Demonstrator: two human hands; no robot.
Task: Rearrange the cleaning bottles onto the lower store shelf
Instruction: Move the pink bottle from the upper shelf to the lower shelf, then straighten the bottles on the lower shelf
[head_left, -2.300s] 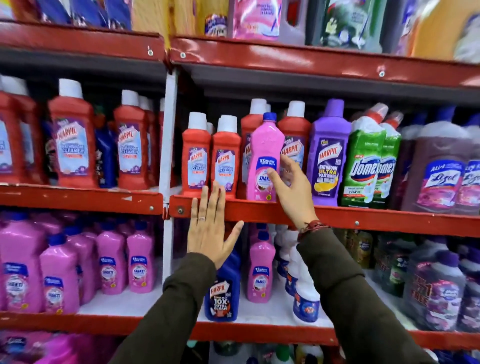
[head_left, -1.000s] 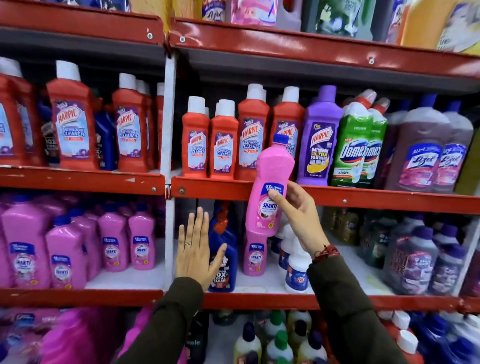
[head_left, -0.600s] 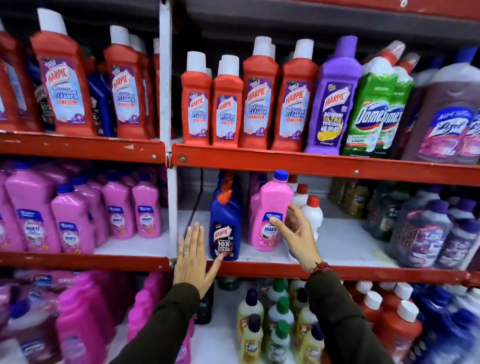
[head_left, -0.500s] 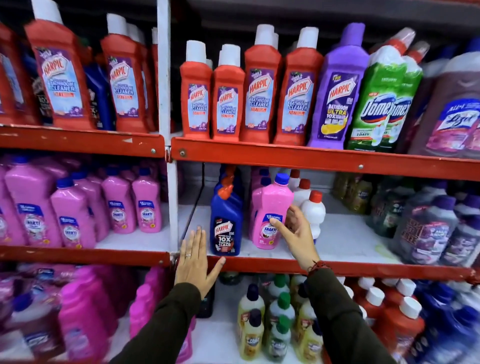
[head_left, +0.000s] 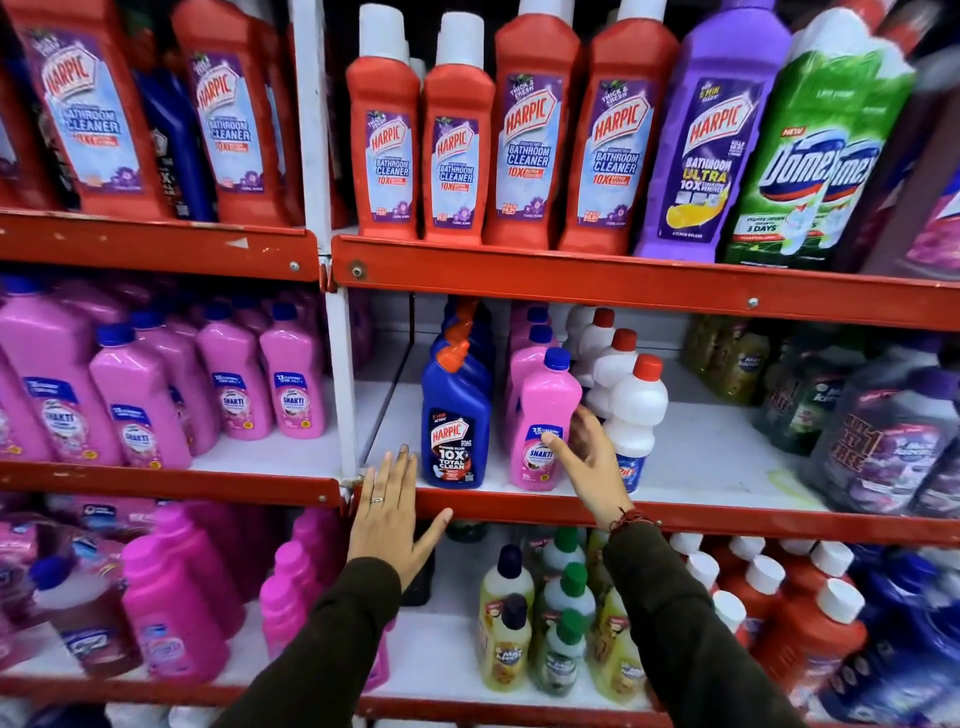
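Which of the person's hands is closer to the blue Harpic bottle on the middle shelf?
Left. The left hand rests flat on the shelf's red front edge, just left of and below the blue Harpic bottle. The right hand is beyond the pink Shakti bottle, fingers open around it.

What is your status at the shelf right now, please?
Left hand flat, open on shelf edge. Right hand open, thumb touching pink Shakti bottle, standing upright between blue Harpic bottle and white bottle. Nothing blocking.

1. My right hand (head_left: 589, 457) is meeting a pink bottle (head_left: 543, 426) wearing a blue cap.
2. Left of it, a blue bottle (head_left: 457, 415) is showing an orange cap.
3. My left hand (head_left: 389, 519) is covering the red shelf edge (head_left: 727, 517).
4. My sleeves (head_left: 685, 634) are looking dark olive-brown.
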